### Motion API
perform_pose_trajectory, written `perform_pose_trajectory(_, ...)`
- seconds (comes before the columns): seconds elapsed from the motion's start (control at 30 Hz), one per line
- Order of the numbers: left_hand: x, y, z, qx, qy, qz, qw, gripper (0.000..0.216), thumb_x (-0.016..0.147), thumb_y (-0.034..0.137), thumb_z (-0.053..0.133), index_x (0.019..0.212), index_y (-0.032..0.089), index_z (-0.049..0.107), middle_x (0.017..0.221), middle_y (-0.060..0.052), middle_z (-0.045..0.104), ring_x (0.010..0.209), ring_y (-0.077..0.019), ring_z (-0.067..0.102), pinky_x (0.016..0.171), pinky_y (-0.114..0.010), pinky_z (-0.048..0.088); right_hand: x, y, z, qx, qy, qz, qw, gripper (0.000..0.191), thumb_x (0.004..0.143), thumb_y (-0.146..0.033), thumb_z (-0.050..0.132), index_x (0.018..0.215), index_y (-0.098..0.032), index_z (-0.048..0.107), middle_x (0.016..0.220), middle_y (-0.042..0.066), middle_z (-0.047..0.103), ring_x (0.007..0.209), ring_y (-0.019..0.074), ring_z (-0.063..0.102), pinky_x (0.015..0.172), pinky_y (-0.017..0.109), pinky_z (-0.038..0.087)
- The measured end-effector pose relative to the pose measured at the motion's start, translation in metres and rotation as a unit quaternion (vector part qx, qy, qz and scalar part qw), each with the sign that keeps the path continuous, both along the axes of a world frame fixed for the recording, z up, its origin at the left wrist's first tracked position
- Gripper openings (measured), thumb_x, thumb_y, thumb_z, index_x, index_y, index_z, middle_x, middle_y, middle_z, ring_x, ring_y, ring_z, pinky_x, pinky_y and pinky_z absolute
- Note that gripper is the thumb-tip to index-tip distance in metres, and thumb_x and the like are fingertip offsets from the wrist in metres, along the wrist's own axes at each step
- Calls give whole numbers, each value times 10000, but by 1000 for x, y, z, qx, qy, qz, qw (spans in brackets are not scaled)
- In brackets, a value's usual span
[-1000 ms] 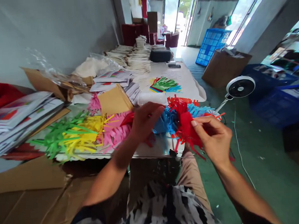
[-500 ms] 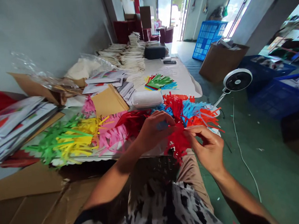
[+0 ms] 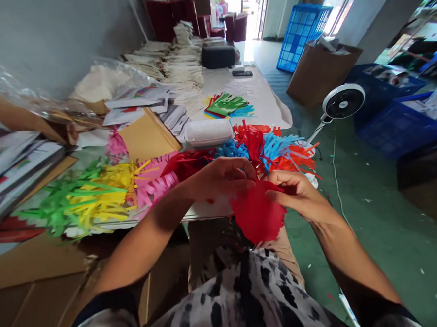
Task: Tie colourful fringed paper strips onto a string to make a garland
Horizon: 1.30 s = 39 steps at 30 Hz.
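A red paper tassel (image 3: 259, 215) hangs between my two hands over my lap, its lower part smeared by motion. My left hand (image 3: 219, 177) pinches its upper left edge with bent fingers. Thumb and fingers of my right hand (image 3: 296, 191) close on its upper right side. Just beyond the hands, another red tassel (image 3: 252, 140) lies at the table's edge beside light blue strips (image 3: 282, 147) and orange-red strips (image 3: 299, 161). To the left are dark red strips (image 3: 189, 161) and pink (image 3: 155, 184), yellow (image 3: 100, 193) and green (image 3: 63, 195) fringed paper.
A white roll-shaped pack (image 3: 208, 132) and a brown envelope (image 3: 148, 134) lie behind the tassels. Farther back are a fan of coloured strips (image 3: 228, 105), stacked cream bundles (image 3: 180, 62) and a phone (image 3: 241, 73). A white fan (image 3: 342, 101) and blue crates (image 3: 303, 37) stand right.
The red tassel has swung into a rounder, blurred shape below my hands. Both hands stay on it. The view has tilted downward, so the table appears higher.
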<state>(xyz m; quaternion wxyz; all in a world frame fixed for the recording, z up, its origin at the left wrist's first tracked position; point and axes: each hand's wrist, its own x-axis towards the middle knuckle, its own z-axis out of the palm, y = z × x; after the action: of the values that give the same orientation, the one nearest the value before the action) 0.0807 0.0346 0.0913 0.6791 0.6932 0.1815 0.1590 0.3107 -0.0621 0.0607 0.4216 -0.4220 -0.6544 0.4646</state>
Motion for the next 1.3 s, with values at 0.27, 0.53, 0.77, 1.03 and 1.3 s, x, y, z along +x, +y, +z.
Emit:
perform_pose_trajectory(0.27,-32,24,-36,-99,83,-6,992,553,801,433,865,1247,210,627,891,-19,746,635,-126,672,542,-216,499,4,10,-11,-18,-39,-71,997,356,947,-494,729,801,-221,554,713,-51,448,625,112,378,584,262,307)
perform_pose_trajectory(0.53,-41,-10,-63,486,216,315,786,508,920,513,749,1296,181,669,1184,-131,735,1137,-309,674,1054,-498,523,16,38,-97,-58,-148,-151,976,414,913,-610,675,835,-220,561,761,-26,542,686,143,470,631,272,385)
perform_pose_trajectory(0.77,19,-79,-145,551,119,172,808,562,969,376,666,1451,99,588,1426,-168,664,1361,-322,577,1295,-538,331,17,27,-92,-35,-265,-176,947,312,964,-516,598,990,-207,637,922,65,723,828,241,651,767,366,515)
perform_pose_trajectory(1.03,26,-87,-149,571,179,199,776,314,987,185,583,1255,127,735,1188,-144,781,1071,-294,705,939,-461,584,-5,-53,-79,160,-489,-66,855,658,994,-477,617,1534,-117,508,1461,220,608,1317,392,553,1084,563,462)
perform_pose_trajectory(1.3,2,-76,-139,463,154,184,853,227,898,117,685,1089,197,777,1147,-84,785,1065,-243,684,925,-381,578,24,-46,-96,99,-427,-65,896,327,990,-164,563,1260,-216,740,1319,118,730,1209,317,636,967,491,452)
